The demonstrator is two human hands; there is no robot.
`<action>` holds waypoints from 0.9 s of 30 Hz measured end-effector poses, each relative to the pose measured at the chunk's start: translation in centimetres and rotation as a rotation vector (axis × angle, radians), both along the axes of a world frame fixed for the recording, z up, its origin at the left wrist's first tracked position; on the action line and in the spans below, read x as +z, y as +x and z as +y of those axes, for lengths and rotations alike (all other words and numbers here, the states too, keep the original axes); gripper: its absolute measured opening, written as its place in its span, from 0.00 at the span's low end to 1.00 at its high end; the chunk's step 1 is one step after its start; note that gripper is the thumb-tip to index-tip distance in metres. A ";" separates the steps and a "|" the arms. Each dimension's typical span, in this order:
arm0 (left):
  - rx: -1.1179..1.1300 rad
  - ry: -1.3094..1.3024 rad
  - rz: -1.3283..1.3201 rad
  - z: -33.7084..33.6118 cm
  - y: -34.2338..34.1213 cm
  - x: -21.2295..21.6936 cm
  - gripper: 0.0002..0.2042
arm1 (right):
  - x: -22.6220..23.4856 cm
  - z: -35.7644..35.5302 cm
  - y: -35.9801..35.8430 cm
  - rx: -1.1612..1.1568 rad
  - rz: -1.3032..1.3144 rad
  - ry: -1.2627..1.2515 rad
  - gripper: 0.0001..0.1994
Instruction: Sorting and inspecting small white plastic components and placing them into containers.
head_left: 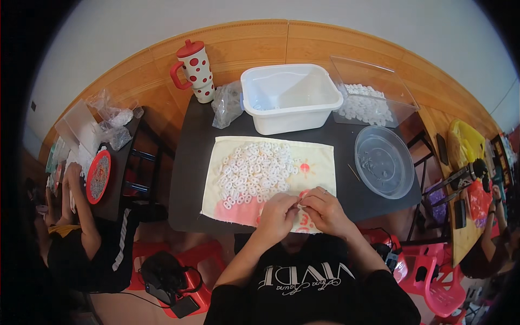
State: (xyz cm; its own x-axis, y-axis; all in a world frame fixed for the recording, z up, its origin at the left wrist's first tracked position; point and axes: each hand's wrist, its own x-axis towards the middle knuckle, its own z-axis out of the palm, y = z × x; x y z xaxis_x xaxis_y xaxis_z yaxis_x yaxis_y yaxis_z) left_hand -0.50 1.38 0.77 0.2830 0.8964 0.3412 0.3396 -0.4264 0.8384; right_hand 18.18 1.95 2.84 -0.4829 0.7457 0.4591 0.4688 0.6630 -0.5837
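Both my hands meet over the near edge of a pale yellow cloth [319, 154] with pink prints. My left hand [278, 215] is closed, its fingertips pinched together. Right against it, my right hand [325, 210] is closed in a similar pinch and has a ring on one finger. What lies between the fingertips is too small and too covered to name. Just beyond my left hand, a loose pile of small white pieces with two holes [254, 168] spreads over the cloth.
Behind the cloth stands a white plastic tub [292, 118], beside a clear bag [226, 105] and spotted tumbler [196, 70]. To the right are a round clear tray [387, 168] with dark bits and a clear box [403, 111] of white pieces. People sit at both side tables.
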 end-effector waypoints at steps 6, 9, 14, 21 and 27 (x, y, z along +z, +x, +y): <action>0.057 0.138 0.070 -0.1 0.4 -0.4 0.13 | 0.1 0.0 -0.2 0.000 -0.022 0.156 0.10; 0.038 0.120 0.105 -0.2 0.2 0.0 0.13 | -0.3 0.0 -0.2 -0.004 0.006 0.163 0.10; -0.014 0.131 0.108 0.2 -0.3 0.0 0.10 | -1.1 0.2 0.0 0.033 0.032 0.143 0.09; -0.058 0.171 0.158 0.7 -0.1 0.2 0.10 | -1.2 0.0 0.3 -0.003 0.041 0.136 0.08; -0.108 0.200 0.173 0.9 -0.1 0.3 0.07 | -1.1 0.1 0.0 0.008 -0.065 0.188 0.09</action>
